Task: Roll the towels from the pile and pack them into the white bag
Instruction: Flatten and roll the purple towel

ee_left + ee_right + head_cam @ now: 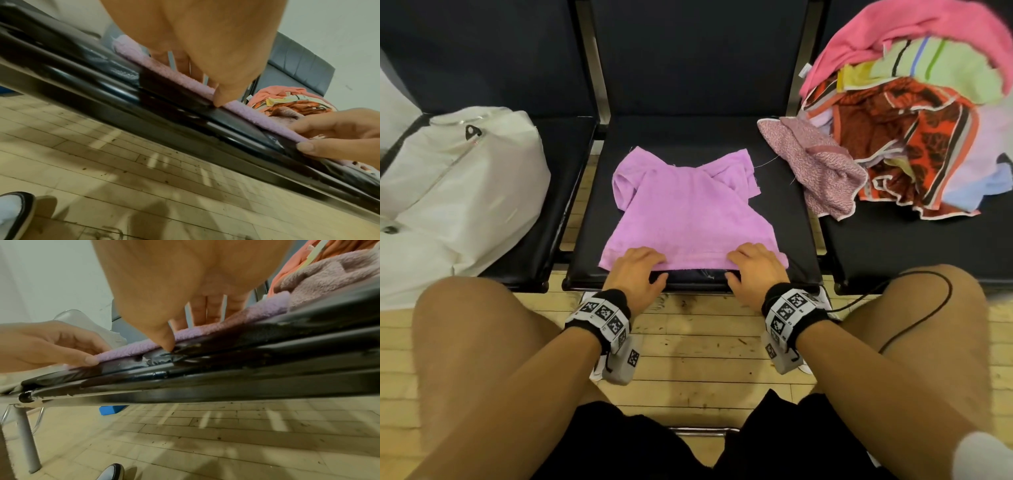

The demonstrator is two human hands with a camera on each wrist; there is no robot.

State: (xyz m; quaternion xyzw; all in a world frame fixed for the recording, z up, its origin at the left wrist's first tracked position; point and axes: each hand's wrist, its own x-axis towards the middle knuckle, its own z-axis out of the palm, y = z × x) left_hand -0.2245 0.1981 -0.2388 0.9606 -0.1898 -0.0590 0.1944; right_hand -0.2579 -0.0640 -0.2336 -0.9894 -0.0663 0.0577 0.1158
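A lilac towel lies spread on the middle black seat, its far corners folded in. Both hands are at its near edge. My left hand has its fingers on top of the towel and its thumb at the hem, pinching it. My right hand pinches the same hem further right, fingers above and thumb below. The white bag sits on the left seat. On the right seat is the pile of towels, with a mottled pink towel at its near left.
Metal frame bars separate the three seats. My bare knees flank the seat's front edge above a wooden floor. A shoe stands on the floor under the bench.
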